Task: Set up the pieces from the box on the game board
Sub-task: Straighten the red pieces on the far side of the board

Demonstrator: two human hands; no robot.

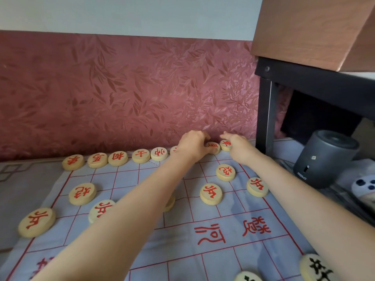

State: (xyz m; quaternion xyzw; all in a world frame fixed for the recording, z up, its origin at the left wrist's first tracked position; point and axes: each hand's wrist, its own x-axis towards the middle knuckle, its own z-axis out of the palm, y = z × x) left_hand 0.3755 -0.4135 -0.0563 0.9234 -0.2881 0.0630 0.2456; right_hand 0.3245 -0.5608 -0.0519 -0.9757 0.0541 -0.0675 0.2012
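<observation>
A pale blue cloth game board (182,258) with red grid lines lies in front of me. Round wooden pieces with red characters stand in its far row (117,158), and more sit in the rows nearer me (211,194). My left hand (192,145) reaches to the far row with its fingers curled round a red piece (214,148). My right hand (238,148) lies beside it, fingers stretched over the corner red piece (225,144) and touching it. Two black-character pieces (316,268) sit at the near right. No box is in view.
A dark red leaf-patterned wall (121,88) stands right behind the far row. To the right are a black table leg (265,118), a grey cylindrical device (324,159) and a white object with dark dots (365,185). Grey patterned fabric (26,179) lies left of the board.
</observation>
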